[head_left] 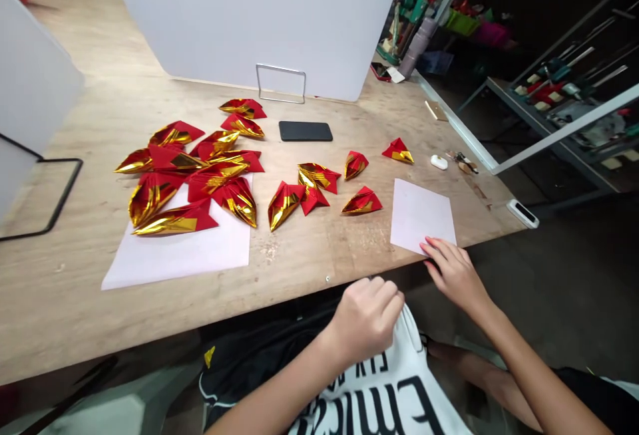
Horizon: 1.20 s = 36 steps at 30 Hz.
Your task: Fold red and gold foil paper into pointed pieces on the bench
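My left hand (369, 318) is closed in a fist just off the table's front edge. The white shirt (394, 388) with black lettering is drawn up to that fist, which grips its cloth. To the right, my right hand (456, 279) lays its outstretched fingertips on the near edge of a blank white paper sheet (419, 212); its thumb is apart, beside the table edge. Left of this sheet sit several folded red and gold foil pieces, among them one pointed piece (362, 201) and another (398, 151) beyond the paper.
A heap of red and gold folded pieces (200, 172) partly covers a larger white sheet (190, 259). Behind lie a black phone (305, 131) and a white board (264, 16) with a wire stand (281, 84). A white earbud case (438, 162) and keys (464, 161) are at right.
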Motion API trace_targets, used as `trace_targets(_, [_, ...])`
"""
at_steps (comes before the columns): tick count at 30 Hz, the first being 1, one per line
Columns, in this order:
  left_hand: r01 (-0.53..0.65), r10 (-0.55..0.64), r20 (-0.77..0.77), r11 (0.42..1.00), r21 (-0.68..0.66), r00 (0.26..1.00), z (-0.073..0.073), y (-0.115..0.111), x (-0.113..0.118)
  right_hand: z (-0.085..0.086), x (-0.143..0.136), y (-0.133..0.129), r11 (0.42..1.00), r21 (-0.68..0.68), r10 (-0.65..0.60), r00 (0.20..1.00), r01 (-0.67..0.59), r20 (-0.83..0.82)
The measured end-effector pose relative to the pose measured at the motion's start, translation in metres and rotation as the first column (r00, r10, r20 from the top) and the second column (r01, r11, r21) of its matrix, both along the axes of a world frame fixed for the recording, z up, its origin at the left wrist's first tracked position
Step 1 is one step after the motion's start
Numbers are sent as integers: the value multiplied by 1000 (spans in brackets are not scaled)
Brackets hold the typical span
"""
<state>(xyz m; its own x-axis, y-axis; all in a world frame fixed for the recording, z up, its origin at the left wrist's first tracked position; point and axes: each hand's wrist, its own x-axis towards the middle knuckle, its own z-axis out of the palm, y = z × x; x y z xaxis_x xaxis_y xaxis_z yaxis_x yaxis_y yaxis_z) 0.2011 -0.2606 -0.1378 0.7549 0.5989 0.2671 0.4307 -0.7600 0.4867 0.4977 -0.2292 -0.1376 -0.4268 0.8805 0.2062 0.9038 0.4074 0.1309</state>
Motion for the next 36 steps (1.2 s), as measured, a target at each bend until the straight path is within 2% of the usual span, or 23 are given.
trace_targets(4, [-63, 61, 22, 992, 110, 998, 8, -8, -3, 1, -4, 0, 999, 44, 27, 1000, -27, -4])
trace_targets(6, [-67, 61, 49, 987, 144, 997, 18, -7, -19, 4, -3, 0, 996, 69, 61, 998, -60, -19])
trace_targets(8, [-111, 94, 120, 982, 152, 988, 32, 5, -43, 12, -1, 0, 992, 100, 83, 995, -78, -47])
trace_targets(10, [-244, 207, 309, 966, 86, 928, 47, 26, -72, 23, -2, 1, 988, 141, 80, 993, -68, -84])
trace_targets(12, [-348, 344, 426, 935, -72, 837, 53, 48, -98, 37, -9, 2, 977, 212, 51, 989, -21, -139])
trace_targets(15, [-454, 575, 436, 817, -355, 693, 39, 68, -122, 59, -28, 2, 937, 337, -1, 968, 88, -249])
trace_targets(17, [-451, 645, 410, 754, -478, 645, 22, 67, -126, 72, -44, -3, 921, 374, -2, 961, 109, -275])
trace_targets(20, [-394, 648, 385, 731, -558, 657, 2, 56, -124, 87, -68, -20, 908, 416, 67, 964, 48, -258])
trace_targets(22, [-322, 626, 398, 729, -604, 670, -2, 48, -122, 95, -82, -36, 906, 423, 113, 957, 11, -268])
trace_targets(24, [-226, 595, 435, 729, -646, 676, -1, 43, -121, 102, -91, -52, 928, 372, 129, 940, -2, -316])
trace_targets(26, [-126, 546, 483, 741, -660, 684, 0, 41, -122, 102, -97, -62, 961, 264, 183, 914, -88, -362])
trace_targets(28, [-52, 477, 532, 777, -628, 700, 0, 39, -124, 94, -104, -63, 936, 202, 345, 870, -290, -352])
trace_targets(29, [-50, 450, 548, 803, -594, 705, 0, 39, -125, 88, -110, -61, 913, 176, 407, 843, -367, -352])
trace_targets(32, [-172, 446, 529, 857, -486, 722, -1, 37, -129, 66, -138, -52, 866, 139, 492, 772, -480, -401])
trace_targets(34, [-262, 478, 499, 858, -442, 723, 1, 37, -131, 56, -159, -48, 863, 133, 487, 731, -488, -478])
trace_targets(36, [-304, 504, 484, 848, -434, 715, 3, 37, -132, 55, -174, -46, 863, 95, 452, 674, -496, -584])
